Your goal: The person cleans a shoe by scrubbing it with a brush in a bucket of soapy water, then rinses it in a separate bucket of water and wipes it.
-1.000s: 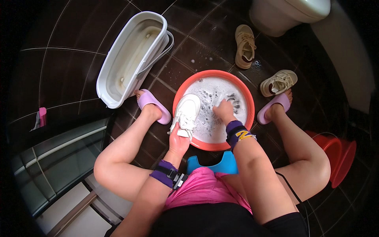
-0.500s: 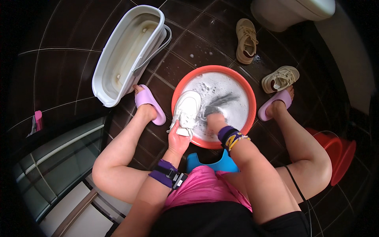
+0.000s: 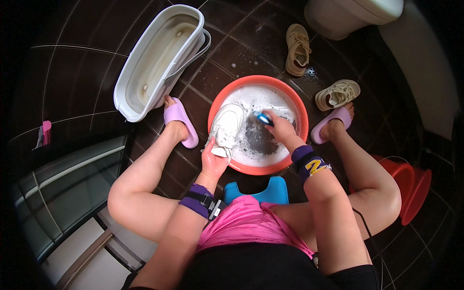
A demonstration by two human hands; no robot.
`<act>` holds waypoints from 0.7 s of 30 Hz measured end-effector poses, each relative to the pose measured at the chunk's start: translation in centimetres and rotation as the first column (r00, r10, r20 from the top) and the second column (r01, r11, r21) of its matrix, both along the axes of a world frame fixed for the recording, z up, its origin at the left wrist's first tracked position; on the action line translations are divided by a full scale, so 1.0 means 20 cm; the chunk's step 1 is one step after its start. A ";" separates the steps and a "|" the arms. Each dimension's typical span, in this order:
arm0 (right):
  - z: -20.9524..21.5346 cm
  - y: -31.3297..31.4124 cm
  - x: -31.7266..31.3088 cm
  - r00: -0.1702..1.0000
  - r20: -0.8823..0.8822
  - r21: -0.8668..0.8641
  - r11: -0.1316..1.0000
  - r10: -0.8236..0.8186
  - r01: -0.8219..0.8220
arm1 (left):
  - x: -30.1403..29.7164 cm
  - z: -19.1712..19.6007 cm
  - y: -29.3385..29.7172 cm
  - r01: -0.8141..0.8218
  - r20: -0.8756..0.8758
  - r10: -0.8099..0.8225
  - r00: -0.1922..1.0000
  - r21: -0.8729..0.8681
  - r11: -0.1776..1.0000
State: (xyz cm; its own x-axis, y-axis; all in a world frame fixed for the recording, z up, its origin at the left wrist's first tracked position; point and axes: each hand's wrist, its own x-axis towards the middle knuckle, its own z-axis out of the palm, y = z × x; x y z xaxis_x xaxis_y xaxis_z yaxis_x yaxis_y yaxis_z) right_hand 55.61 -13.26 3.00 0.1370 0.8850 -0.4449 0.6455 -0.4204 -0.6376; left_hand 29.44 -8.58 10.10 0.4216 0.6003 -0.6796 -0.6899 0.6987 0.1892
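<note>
My left hand [image 3: 212, 161] grips a white sneaker [image 3: 227, 125] by its heel end, toe pointing away from me, over the left part of a round red basin [image 3: 306, 118]. White suds and greyish water [image 3: 263, 140] fill the basin. Over the suds at its right, my right hand [image 3: 282, 128] is closed on a small brush with a blue-and-white handle [image 3: 264, 118]. The brush end points left toward the sneaker, a small gap apart from it. Its bristles are hard to make out.
A long white bucket [image 3: 159, 63] holding cloudy water stands at the far left. Two beige sneakers [image 3: 297, 50] lie beyond the basin at right. A blue stool [image 3: 270, 190] is between my legs; red basins [image 3: 411, 188] stand by my right knee. A toilet base [image 3: 338, 19] is farther back.
My right hand has come up out of the suds and moved right, and the blue-handled brush now shows in it. The left hand still holds the white sneaker in nearly the same place.
</note>
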 end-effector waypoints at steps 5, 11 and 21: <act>0.16 -0.15 -0.08 0.907 -0.085 0.046 0.907 -0.413 0.418 | -0.05 0.06 -0.13 -0.012 -0.042 0.014 0.999 0.046 0.999; -0.03 -0.27 -0.02 0.184 -0.658 -0.270 0.456 -0.730 0.848 | -0.04 0.09 -0.17 -0.016 -0.050 0.018 0.999 0.053 0.998; 0.22 -0.28 -0.02 0.777 -0.183 0.047 0.785 -0.602 0.618 | -0.07 0.11 -0.15 -0.008 -0.005 0.008 1.000 0.039 0.999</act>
State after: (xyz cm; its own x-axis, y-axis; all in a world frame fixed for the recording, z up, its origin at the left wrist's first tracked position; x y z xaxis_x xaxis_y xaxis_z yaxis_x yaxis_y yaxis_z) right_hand 55.14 -18.82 7.48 0.6022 0.6786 -0.4205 0.1682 -0.6228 -0.7641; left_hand 28.06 -11.52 12.22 0.4130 0.6300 -0.6577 -0.6946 0.6849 0.2200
